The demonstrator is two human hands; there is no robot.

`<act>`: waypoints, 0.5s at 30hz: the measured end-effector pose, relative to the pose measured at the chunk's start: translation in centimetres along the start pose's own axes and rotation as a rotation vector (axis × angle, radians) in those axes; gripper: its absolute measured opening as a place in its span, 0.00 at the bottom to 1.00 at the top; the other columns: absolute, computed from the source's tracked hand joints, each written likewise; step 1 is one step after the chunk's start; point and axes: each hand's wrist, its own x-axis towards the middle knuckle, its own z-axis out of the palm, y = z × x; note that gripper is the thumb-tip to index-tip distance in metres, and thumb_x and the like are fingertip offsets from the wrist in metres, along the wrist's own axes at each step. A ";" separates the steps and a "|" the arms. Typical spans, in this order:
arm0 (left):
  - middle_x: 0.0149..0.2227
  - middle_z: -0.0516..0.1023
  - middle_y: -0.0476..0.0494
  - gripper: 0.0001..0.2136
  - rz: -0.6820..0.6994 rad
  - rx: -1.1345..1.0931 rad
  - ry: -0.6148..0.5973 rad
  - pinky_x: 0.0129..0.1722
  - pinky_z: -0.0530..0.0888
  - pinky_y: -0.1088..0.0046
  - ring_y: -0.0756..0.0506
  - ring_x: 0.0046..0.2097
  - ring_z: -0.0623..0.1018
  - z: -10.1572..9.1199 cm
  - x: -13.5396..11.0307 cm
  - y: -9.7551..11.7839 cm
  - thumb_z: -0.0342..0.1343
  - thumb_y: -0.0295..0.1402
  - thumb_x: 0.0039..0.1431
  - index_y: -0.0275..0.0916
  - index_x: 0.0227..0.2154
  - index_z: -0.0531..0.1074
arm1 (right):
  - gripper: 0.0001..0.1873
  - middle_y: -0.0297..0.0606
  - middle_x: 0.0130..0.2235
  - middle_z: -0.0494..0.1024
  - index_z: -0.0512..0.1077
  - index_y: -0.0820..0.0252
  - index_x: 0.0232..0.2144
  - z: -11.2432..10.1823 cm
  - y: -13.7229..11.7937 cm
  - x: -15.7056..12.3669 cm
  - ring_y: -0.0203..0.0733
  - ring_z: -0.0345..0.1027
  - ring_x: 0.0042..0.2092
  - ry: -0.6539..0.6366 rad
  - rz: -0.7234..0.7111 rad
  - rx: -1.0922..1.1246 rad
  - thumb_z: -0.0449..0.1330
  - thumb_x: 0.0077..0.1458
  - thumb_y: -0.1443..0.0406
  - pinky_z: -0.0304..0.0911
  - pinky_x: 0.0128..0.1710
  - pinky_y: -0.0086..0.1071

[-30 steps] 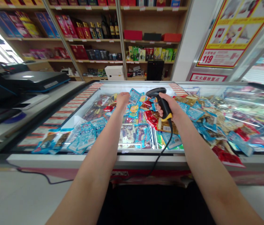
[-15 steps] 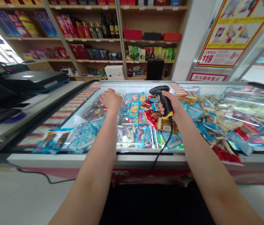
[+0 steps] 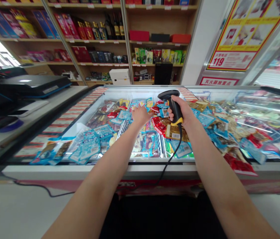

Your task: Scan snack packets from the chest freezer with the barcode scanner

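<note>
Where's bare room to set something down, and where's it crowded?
The pale counter is bare between the dark flat device and the freezer. The freezer's white front rim is also bare. Snack packets crowd the bins beneath the left hand and right hand.

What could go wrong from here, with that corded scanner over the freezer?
The black scanner cord hangs across the white freezer rim and might snag, tugging the black-and-yellow handheld barcode scanner in the right hand. The left hand reaches near a white wire divider, which could catch it or shift the packets.
</note>
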 end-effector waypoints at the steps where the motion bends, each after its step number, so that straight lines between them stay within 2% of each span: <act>1: 0.55 0.74 0.27 0.22 -0.009 -0.001 -0.011 0.59 0.64 0.51 0.28 0.61 0.68 0.2 0.0 0.2 0.59 0.50 0.56 0.36 0.44 0.78 | 0.19 0.32 0.18 0.70 0.69 0.59 0.34 0.0 0.0 0.0 0.33 0.60 0.15 0.001 -0.001 0.000 0.55 0.64 0.49 0.61 0.12 0.25; 8: 0.54 0.76 0.29 0.18 -0.094 -0.060 -0.086 0.58 0.67 0.54 0.29 0.62 0.68 -0.1 0.1 0.7 0.63 0.46 0.53 0.36 0.39 0.81 | 0.20 0.32 0.18 0.70 0.69 0.59 0.36 0.1 0.2 0.0 0.34 0.61 0.15 0.006 -0.004 -0.003 0.56 0.64 0.48 0.60 0.12 0.25; 11: 0.47 0.81 0.31 0.13 -0.126 -0.144 -0.106 0.56 0.69 0.56 0.31 0.59 0.73 0.0 0.5 0.6 0.65 0.41 0.52 0.38 0.36 0.81 | 0.20 0.32 0.18 0.71 0.69 0.59 0.36 0.0 0.2 0.1 0.34 0.61 0.15 0.002 -0.004 -0.002 0.56 0.63 0.48 0.60 0.12 0.25; 15: 0.33 0.82 0.35 0.03 -0.188 -0.354 -0.124 0.50 0.73 0.62 0.35 0.48 0.79 0.2 1.6 -0.2 0.64 0.31 0.49 0.37 0.26 0.79 | 0.20 0.32 0.18 0.71 0.69 0.59 0.34 0.0 0.2 0.2 0.34 0.61 0.15 -0.001 0.000 -0.007 0.57 0.63 0.48 0.60 0.12 0.25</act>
